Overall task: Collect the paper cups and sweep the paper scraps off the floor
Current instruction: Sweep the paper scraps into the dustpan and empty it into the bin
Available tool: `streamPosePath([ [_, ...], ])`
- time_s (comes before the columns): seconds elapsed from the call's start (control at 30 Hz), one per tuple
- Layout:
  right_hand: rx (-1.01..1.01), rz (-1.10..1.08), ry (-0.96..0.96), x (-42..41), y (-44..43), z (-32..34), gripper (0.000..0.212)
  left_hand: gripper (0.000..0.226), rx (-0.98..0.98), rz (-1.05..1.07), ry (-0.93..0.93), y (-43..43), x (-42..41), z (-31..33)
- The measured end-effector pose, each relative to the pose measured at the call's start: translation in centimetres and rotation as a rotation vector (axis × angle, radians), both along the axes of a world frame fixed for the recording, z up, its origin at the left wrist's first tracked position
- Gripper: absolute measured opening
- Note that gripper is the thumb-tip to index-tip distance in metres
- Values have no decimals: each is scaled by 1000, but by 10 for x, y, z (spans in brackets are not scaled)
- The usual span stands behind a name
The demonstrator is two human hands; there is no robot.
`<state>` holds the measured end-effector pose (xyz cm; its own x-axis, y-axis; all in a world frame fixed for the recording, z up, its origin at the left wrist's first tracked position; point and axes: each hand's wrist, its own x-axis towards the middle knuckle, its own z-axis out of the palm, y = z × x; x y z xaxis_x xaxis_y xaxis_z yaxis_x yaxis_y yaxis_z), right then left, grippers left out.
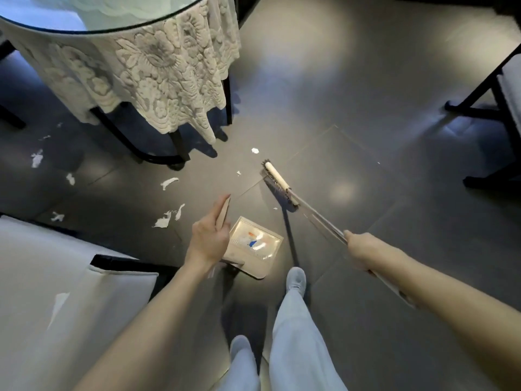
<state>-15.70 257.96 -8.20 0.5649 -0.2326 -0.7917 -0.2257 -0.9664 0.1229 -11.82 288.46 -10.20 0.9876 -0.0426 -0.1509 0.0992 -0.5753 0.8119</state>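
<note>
My left hand (208, 235) grips the upright beige handle (224, 213) of a dustpan (253, 246) that rests on the dark floor; white, blue and orange bits lie inside the pan. My right hand (363, 251) grips the metal pole of a broom, whose white-topped brush head (277, 182) touches the floor ahead of the pan. White paper scraps lie scattered: one (255, 150) beyond the brush, one (169, 183) and one (166, 220) left of the pan, more (36, 158) farther left. No paper cups show.
A round glass-topped table with a lace cloth (158, 74) stands on black legs at upper left. A white-cushioned chair (56, 292) with a paper scrap on it is at lower left; another black-framed chair (504, 88) is at right. My feet (296, 280) stand behind the pan.
</note>
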Motion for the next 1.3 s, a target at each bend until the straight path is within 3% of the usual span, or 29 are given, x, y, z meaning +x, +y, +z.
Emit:
streamPosePath([
  [0.1, 78, -38, -87, 46, -21, -26, 37, 57, 16, 151, 19, -23, 37, 4],
  [0.2, 129, -17, 9, 73, -29, -34, 43, 57, 73, 94, 42, -43, 69, 12],
  [0.33, 180, 165, 220, 78, -30, -26, 64, 56, 89, 85, 65, -65, 91, 18],
  [0.47, 292, 101, 258, 101, -52, 2, 37, 56, 89, 116, 62, -75, 99, 20],
  [0.53, 304, 91, 233, 115, -64, 19, 38, 56, 86, 161, 62, -71, 101, 21],
  [0.63, 273, 113, 190, 135, -76, 36, 49, 55, 69, 244, 68, -71, 108, 24],
  [0.87, 165, 177, 59, 224, -68, 43, 51, 55, 72, 260, 88, -75, 159, 29],
  [1.0, 37, 247, 22, 290, -54, 26, 68, 57, 73, 346, 95, -67, 200, 25],
  [1.17, 41, 268, -49, 373, -41, -7, 47, 60, 47, 400, 80, -53, 252, 16],
  [1.3, 54, 376, 13, 403, -23, -32, 47, 61, 50, 414, 62, -48, 278, 12],
])
